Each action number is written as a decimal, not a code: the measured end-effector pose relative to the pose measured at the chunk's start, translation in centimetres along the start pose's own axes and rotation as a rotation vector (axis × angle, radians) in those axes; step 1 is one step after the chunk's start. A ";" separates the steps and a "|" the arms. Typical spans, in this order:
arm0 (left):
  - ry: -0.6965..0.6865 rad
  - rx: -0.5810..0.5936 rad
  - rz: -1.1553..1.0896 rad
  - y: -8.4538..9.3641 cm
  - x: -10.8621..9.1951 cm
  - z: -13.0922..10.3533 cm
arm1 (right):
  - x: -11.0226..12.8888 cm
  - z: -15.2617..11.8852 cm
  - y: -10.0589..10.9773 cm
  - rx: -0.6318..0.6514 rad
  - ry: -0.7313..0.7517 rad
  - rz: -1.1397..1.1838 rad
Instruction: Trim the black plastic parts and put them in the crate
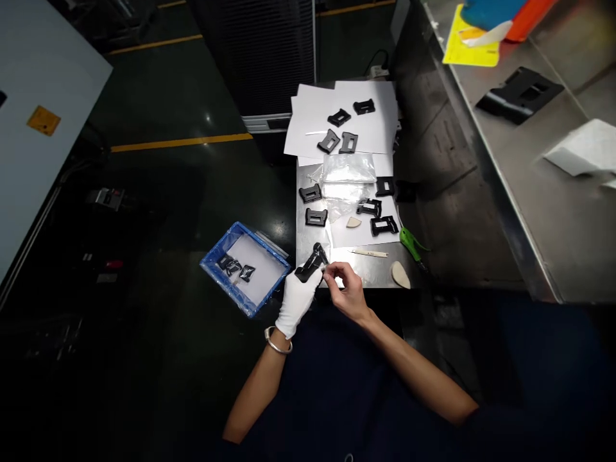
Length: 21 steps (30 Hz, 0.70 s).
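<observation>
My left hand (297, 296), in a white glove, grips a glossy black plastic part (312, 263) just over the near edge of the metal table. My bare right hand (347, 290) is beside the part's right side, thumb and forefinger pinched together. Whatever lies between those fingertips is too small to make out. Beyond my hands, black frame-shaped parts (316, 217) lie on the table, each with a rectangular opening. A pale wedge-shaped pad (353, 222), a thin cream-coloured strip (369, 253) and a rounded pale pad (400, 274) lie to the right.
Clear plastic bags (348, 176) and white paper sheets (308, 119) cover much of the metal table (308, 247). Green-handled cutters (410, 244) sit at its right edge. Lower left is a blue bin (219, 247) with several wrapped black parts. A raised metal shelf (510, 160) stands right.
</observation>
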<state>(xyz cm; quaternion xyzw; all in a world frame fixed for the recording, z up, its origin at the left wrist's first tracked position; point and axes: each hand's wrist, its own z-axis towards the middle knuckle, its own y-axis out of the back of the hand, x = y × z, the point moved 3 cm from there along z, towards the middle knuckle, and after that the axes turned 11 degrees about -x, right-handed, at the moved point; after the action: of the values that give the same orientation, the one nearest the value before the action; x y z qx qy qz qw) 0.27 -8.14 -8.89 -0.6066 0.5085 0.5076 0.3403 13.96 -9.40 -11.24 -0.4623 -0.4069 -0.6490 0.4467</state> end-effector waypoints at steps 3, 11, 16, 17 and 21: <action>-0.004 -0.114 -0.044 0.8 -0.1 -0.1 | -1.3 0.4 -0.6 0.137 -0.157 0.045; -0.036 -0.422 -0.020 2.6 1.6 -2.3 | -0.7 2.3 -3.0 0.435 0.042 -0.007; -0.158 -0.444 0.445 3.5 1.6 -3.2 | -0.5 1.3 -5.0 0.526 0.080 0.159; -0.165 -0.405 0.520 3.7 1.4 -3.3 | -0.7 1.0 -5.4 0.513 0.044 0.179; -0.052 -0.277 0.845 5.3 0.4 -2.9 | -1.1 -0.2 -7.1 0.493 -0.051 0.192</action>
<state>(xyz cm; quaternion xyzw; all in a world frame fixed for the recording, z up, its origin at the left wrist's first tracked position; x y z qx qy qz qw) -4.07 -12.25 -8.01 -0.3725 0.6303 0.6805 0.0312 7.27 -7.47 -13.19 -0.3922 -0.5182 -0.4731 0.5948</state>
